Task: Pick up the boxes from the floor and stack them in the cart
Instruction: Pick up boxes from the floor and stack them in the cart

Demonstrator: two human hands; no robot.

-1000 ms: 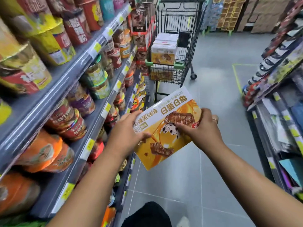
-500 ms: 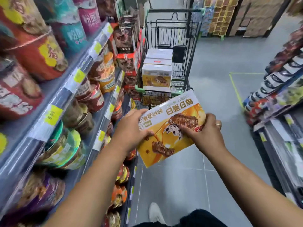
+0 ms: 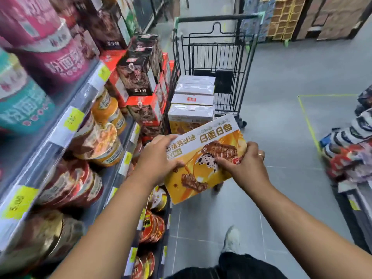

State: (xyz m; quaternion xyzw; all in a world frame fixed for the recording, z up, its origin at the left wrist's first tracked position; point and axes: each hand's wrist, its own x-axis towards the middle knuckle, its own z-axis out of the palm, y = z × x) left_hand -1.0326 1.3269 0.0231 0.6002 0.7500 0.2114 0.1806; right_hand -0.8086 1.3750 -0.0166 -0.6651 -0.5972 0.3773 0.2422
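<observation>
Left hand (image 3: 159,160) and right hand (image 3: 242,167) each clasp one end of the yellow box (image 3: 204,158), likely to keep it level; stacked boxes (image 3: 193,98) line the left edge of the cart (image 3: 231,57).

We hold a box (image 3: 203,158) of smooth, glossy printed cardboard that catches the light. The stacked boxes (image 3: 194,91) in the cart look wrapped in shiny clear film. The cart (image 3: 217,17) is dark matt metal wire. The floor (image 3: 281,87) is smooth grey tile with a dull sheen. The shelf edges (image 3: 54,137) carry clear glossy plastic strips with yellow paper tags (image 3: 73,119).
</observation>
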